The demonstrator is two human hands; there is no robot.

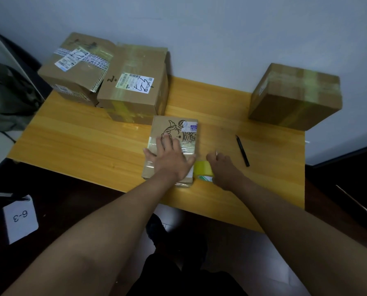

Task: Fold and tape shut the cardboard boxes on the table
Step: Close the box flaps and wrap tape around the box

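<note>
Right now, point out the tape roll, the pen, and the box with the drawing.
tape roll (203, 170), head view, yellow outer face.
pen (242, 151), head view, mid-barrel.
drawing box (174, 127), head view, bare printed top.

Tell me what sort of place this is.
Probably a small room used for parcel packing: taped cardboard boxes with shipping labels on a low wooden table, a yellow tape roll, and a plain wall behind.

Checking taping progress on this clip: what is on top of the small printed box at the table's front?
The left hand lies flat on the small printed box, over a band of clear tape. A line drawing and a small label show beyond it. The seam under the palm is hidden.
</note>
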